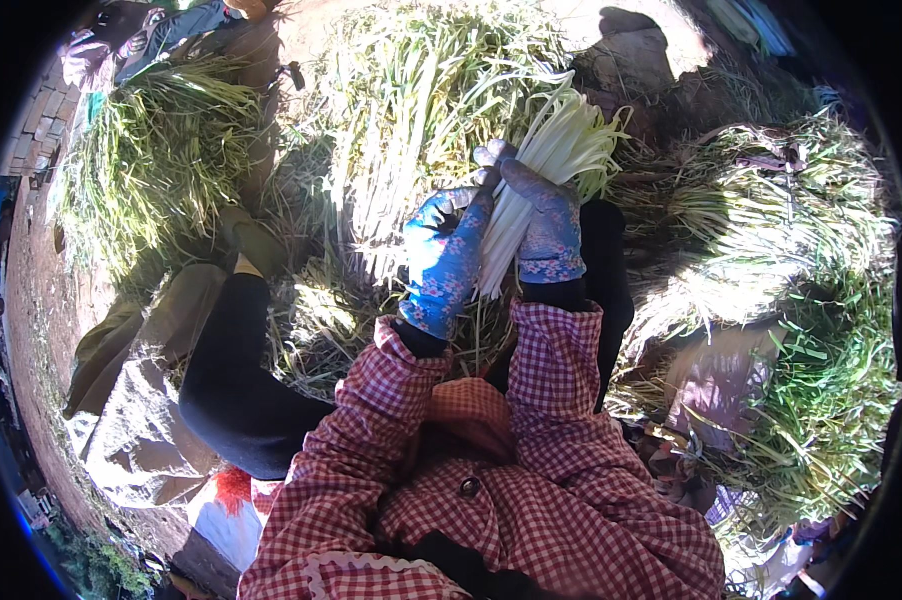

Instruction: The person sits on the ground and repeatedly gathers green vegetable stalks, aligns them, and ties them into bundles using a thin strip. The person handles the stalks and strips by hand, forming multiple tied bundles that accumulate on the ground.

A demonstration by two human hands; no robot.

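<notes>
A bundle of long pale leafy stalks, like blanched garlic chives (552, 142), slants up to the right in front of me. My right hand (548, 217), in a blue floral glove with a grey coated palm, is shut around its middle, the thumb across the front. My left hand (447, 244), gloved alike, lies against the bundle's left side with its fingers curled. Whether stalks are pinched in those left fingers is hard to make out. White stalk ends stick out below, between my wrists. Beyond the hands lies a large heap of similar leafy stalks (413, 127).
Another leafy pile (166, 165) lies at the left, near a person's hands (132, 45) at the upper left. More stalks (781, 217) cover the right side, with greener leaves (826, 390) below them. Pale sacking (143, 442) lies beside my bent left knee (226, 390).
</notes>
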